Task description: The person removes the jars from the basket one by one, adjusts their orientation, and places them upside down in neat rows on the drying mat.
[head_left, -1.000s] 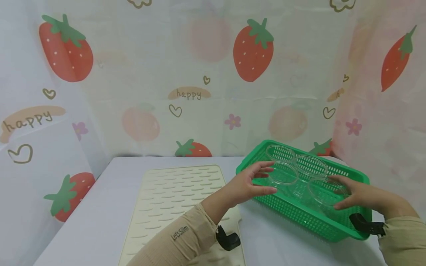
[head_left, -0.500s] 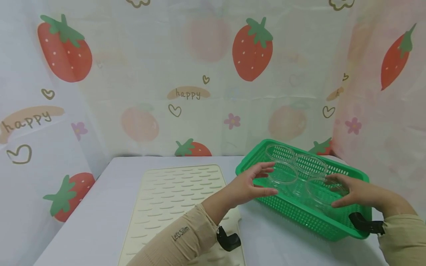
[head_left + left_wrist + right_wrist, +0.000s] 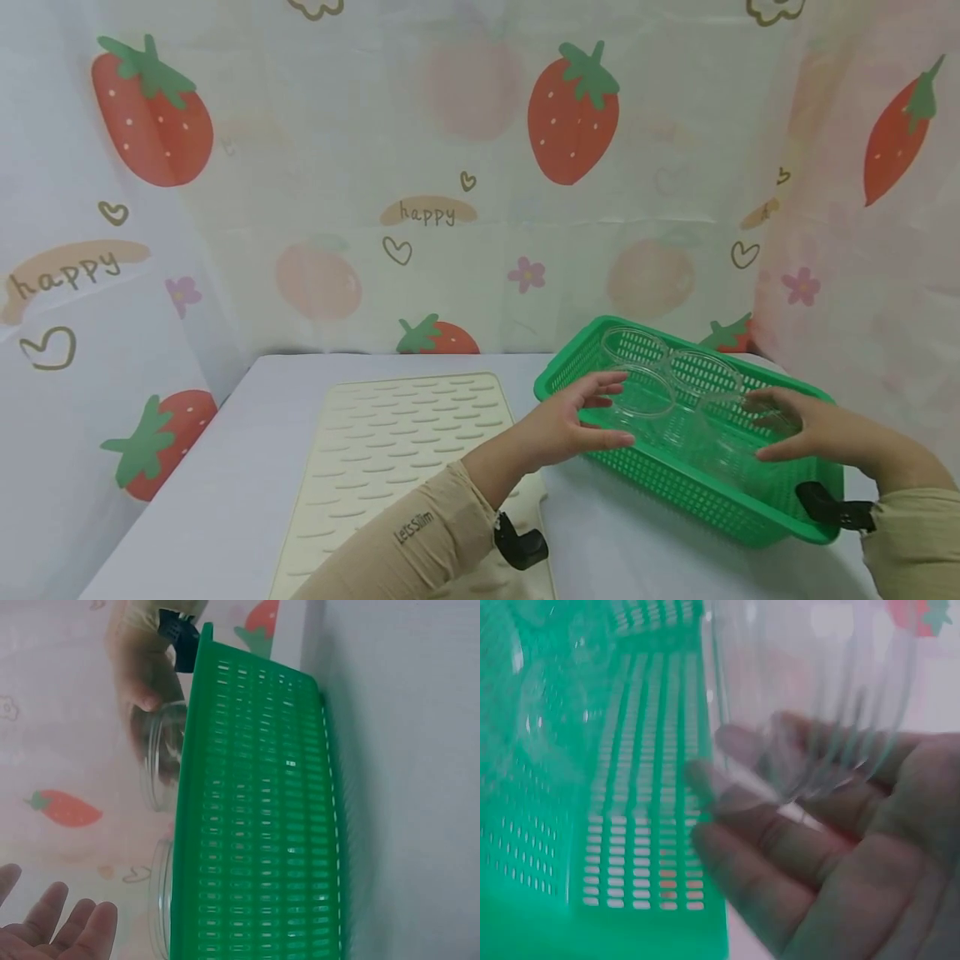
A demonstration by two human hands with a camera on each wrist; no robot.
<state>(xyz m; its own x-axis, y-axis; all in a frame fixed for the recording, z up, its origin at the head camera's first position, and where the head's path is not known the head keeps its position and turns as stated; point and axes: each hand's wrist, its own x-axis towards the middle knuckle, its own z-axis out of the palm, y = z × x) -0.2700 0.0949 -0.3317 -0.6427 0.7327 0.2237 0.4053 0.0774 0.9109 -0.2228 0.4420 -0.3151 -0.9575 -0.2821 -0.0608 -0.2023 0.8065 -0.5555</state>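
Note:
A green slotted plastic basket (image 3: 675, 485) holds several clear, round, wide-mouthed jars. My right hand (image 3: 828, 433) grips the jar (image 3: 723, 442) nearest the basket's right end, fingers curled round its side in the right wrist view. That jar (image 3: 810, 667) looks transparent and ribbed there, and the hand's thumb is out of sight. My left hand (image 3: 562, 423) hovers over the basket's left front rim, fingers apart and nothing held. Close to its fingertips stands another jar (image 3: 637, 392). In the left wrist view the left fingers (image 3: 97, 930) are apart from the neighbouring jar (image 3: 160, 900).
Two more jars, one at the back left (image 3: 633, 346) and one at the back middle (image 3: 705, 372), stand in the basket. Left of it a cream ridged mat (image 3: 390, 442) lies on the white table (image 3: 202, 483). A strawberry-print curtain (image 3: 480, 167) encloses the back and sides.
The right hand and the jar it grips have shifted slightly up and to the right. The left hand stays nearly where it was.

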